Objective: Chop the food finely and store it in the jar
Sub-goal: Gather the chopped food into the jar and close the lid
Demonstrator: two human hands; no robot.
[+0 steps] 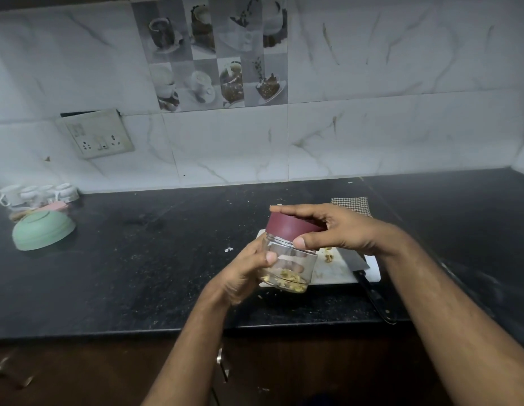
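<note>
Above the dark tabletop (137, 259), the tilted jar (290, 265) is gripped by the left hand (246, 271), its maroon lid (287, 225), leaning far-left, clasped from the right by the right hand (342, 230).

Left hand (249, 268) holds jar (290, 265); right hand (339, 230) grips its maroon lid (287, 225).
</note>
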